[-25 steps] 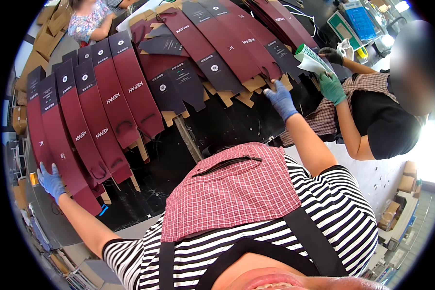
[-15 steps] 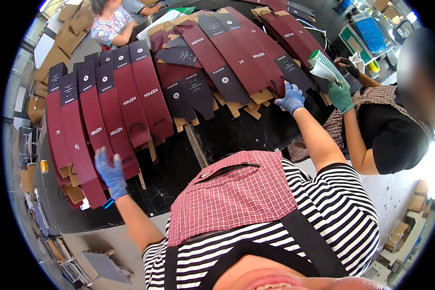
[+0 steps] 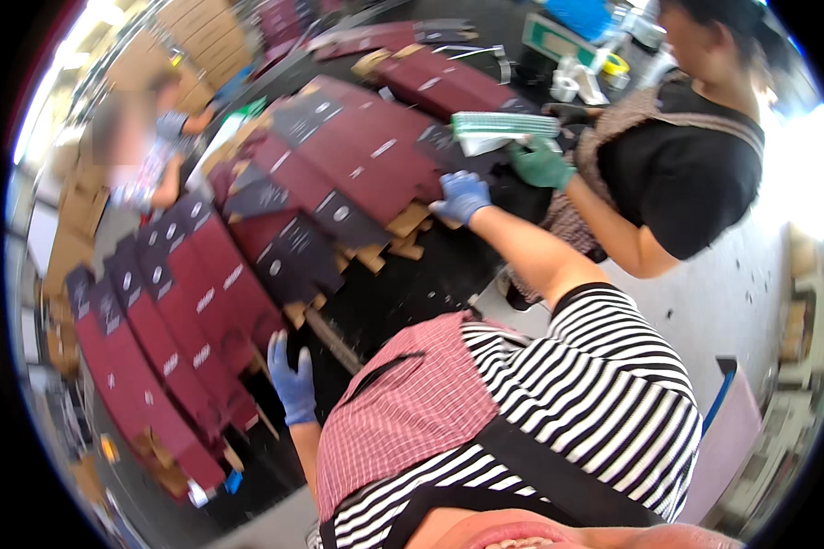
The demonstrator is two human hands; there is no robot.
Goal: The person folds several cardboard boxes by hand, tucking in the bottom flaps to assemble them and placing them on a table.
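Long maroon carton sleeves point(image 3: 368, 160) with dark grey ends lie flat and overlapping on a black table. My right hand point(image 3: 467, 197), in a blue glove, is at the near right end of this stack, thumb and fingers apart, touching the edge. Blur hides the exact contact. My left hand point(image 3: 293, 380), also blue-gloved, hovers beside a second row of maroon cartons point(image 3: 178, 339) at the left. Its fingers are spread and nothing is in them. Brown cardboard flaps point(image 3: 407, 224) stick out from under the stack's near edge.
At my right a co-worker's green-gloved hand point(image 3: 538, 163) holds a green-and-white patterned piece point(image 3: 504, 125). Another maroon stack point(image 3: 444, 80) lies farther back. A roll of yellow tape point(image 3: 616, 66) sits near the far right. Two people stand across the table, beside brown boxes point(image 3: 201, 37).
My view has swung and tilted, shifting the cartons in the picture. My left hand has moved right, to the row's near right end. My right hand stays by the stack's end.
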